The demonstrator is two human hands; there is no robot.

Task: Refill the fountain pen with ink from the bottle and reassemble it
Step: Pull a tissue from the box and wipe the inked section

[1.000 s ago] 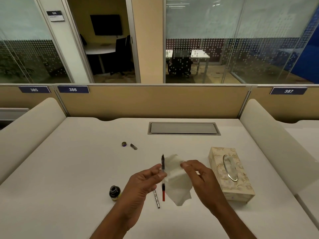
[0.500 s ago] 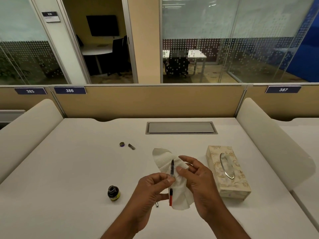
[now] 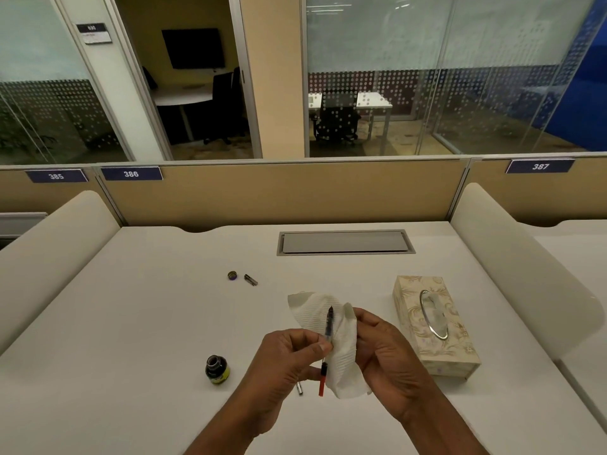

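Note:
My left hand (image 3: 282, 366) pinches the pen's inner part (image 3: 327, 326) upright: dark nib on top, clear ink tube, red plunger end (image 3: 322, 382) at the bottom. My right hand (image 3: 384, 353) holds a white tissue (image 3: 341, 362) wrapped behind and beside the pen. The open ink bottle (image 3: 216, 369) stands on the desk to the left of my hands. The silver pen barrel (image 3: 299, 388) lies on the desk, mostly hidden under my left hand. Farther back lie the bottle's cap (image 3: 232, 275) and a small metal pen piece (image 3: 251, 279).
A patterned tissue box (image 3: 433, 326) stands right of my hands. A grey cable hatch (image 3: 345, 242) sits in the white desk (image 3: 131, 323) near the beige partition. Padded dividers flank the desk on both sides.
The tissue has come closer around the pen and my right hand has closed in on it. The pen has stayed upright in my left hand.

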